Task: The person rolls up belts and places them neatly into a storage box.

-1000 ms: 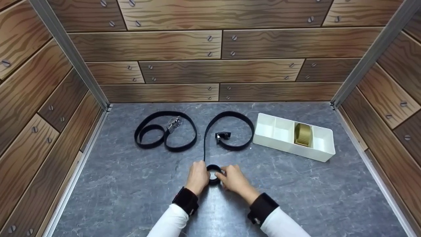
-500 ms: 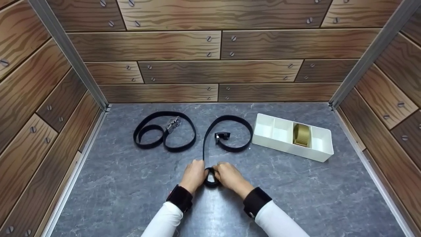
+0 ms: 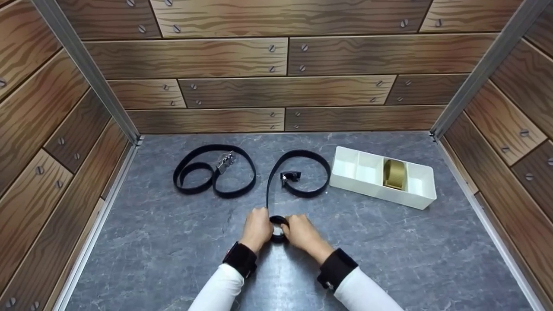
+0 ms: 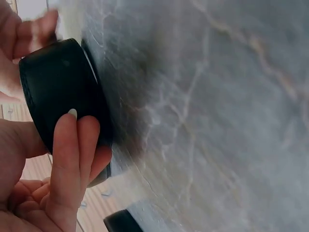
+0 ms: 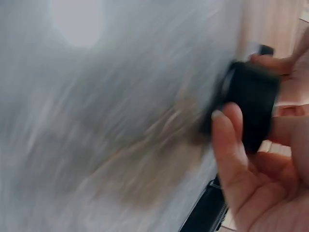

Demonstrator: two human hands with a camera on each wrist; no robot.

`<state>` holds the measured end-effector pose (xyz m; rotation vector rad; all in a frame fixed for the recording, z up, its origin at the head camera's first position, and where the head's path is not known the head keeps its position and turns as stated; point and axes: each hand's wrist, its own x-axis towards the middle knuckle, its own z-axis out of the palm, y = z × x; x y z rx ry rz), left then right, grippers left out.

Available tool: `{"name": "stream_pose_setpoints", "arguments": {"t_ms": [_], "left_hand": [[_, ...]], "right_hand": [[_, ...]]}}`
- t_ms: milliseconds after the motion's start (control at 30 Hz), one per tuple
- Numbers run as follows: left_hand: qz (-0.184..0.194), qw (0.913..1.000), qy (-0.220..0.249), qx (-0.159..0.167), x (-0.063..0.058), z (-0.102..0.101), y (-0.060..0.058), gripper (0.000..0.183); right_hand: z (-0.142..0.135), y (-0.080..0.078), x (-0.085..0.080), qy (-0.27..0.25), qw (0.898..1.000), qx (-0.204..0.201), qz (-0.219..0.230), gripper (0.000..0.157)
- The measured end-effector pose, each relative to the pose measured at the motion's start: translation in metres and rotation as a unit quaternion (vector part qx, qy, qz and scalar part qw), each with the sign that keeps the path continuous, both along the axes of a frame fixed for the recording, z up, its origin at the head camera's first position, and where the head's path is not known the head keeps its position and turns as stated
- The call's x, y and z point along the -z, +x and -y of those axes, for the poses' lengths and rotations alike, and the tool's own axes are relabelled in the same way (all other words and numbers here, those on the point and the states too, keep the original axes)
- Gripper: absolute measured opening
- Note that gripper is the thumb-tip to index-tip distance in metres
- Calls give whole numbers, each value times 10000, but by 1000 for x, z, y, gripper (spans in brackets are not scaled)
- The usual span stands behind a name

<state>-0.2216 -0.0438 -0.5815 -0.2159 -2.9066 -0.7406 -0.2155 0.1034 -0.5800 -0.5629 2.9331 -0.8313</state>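
Note:
A black belt (image 3: 298, 152) stands on its edge on the grey marbled surface, its near end wound into a small coil (image 4: 63, 82) and its buckle (image 3: 290, 176) inside the wider far loop. My left hand (image 3: 257, 228) pinches the coil's left side, thumb inside and fingers along the outer face. On the coil's right side my right hand (image 3: 302, 233) pinches the strap the same way, its thumb inside the ring. In the right wrist view the coil (image 5: 256, 96) is blurred, with fingers on its outside.
Another black belt (image 3: 235, 194) with a silver buckle (image 3: 226, 160) lies loosely looped at the back left. A white divided box (image 3: 371, 193) stands at the right, with a rolled olive-gold belt (image 3: 395, 174) in one compartment. Wood-patterned walls (image 3: 207, 56) enclose the surface.
Both hands shifted slightly, keeping to the small coil. My right hand moved a little left, and the coil went from round to squeezed and back to rounder.

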Motion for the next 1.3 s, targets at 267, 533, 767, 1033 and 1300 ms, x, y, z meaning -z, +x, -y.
{"name": "stream_pose_setpoints", "arguments": {"t_ms": [267, 533, 767, 1033, 1300], "left_hand": [[-2, 9994, 213, 271, 2, 6, 1, 6], [312, 9988, 314, 229, 3, 8, -2, 3], [211, 9990, 221, 331, 6, 8, -3, 6], [176, 9980, 60, 603, 7, 11, -5, 14], [-15, 9963, -131, 852, 6, 14, -6, 23]], "right_hand": [[2, -2, -4, 490, 9987, 17, -166, 18], [2, -7, -5, 707, 9960, -197, -501, 15], [2, -7, -1, 838, 9936, -214, -727, 15], [0, -8, 2, 738, 9930, -379, -844, 14], [-2, -9, 1, 883, 9872, -766, -1086, 15]]}}
